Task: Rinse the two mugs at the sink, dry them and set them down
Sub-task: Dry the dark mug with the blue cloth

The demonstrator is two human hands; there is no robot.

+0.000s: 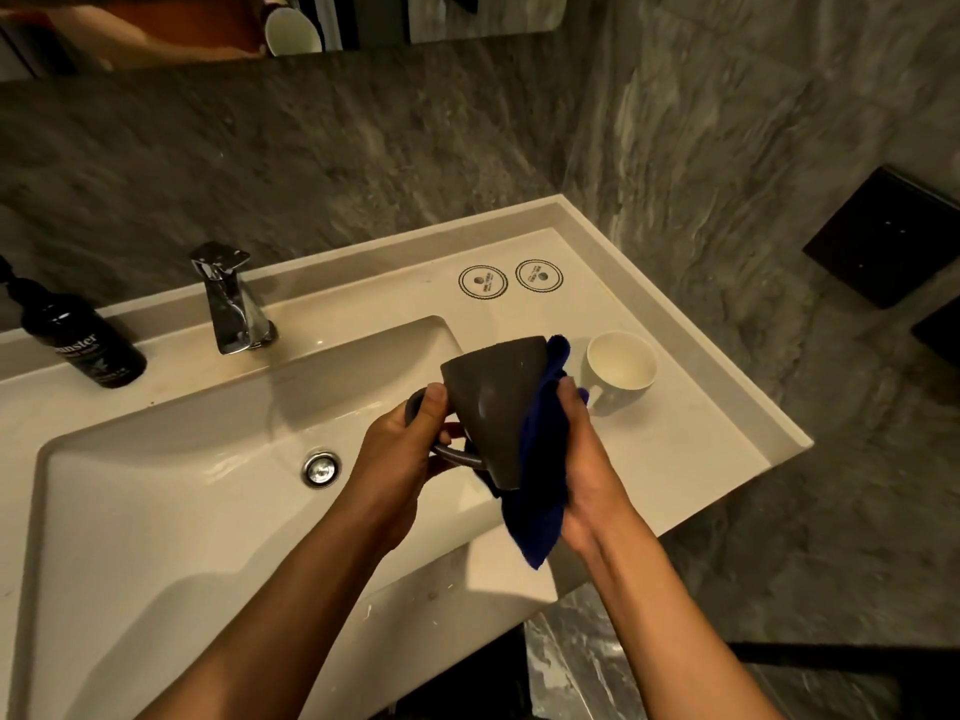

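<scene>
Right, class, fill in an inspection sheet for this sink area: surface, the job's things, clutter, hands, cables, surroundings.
Surface: pale counter with a built-in basin; no water seen running from the tap.
Job's things: dark mug held tilted above the basin's right edge, blue cloth against its side; white mug upright on the counter to the right.
Clutter: black bottle left of the tap; two round coasters near the back wall.
Hands: left hand grips the dark mug's handle; right hand presses the cloth to the mug.
Cables: nothing seen.
Surroundings: grey stone wall, mirror above, dark box on the right wall.
</scene>
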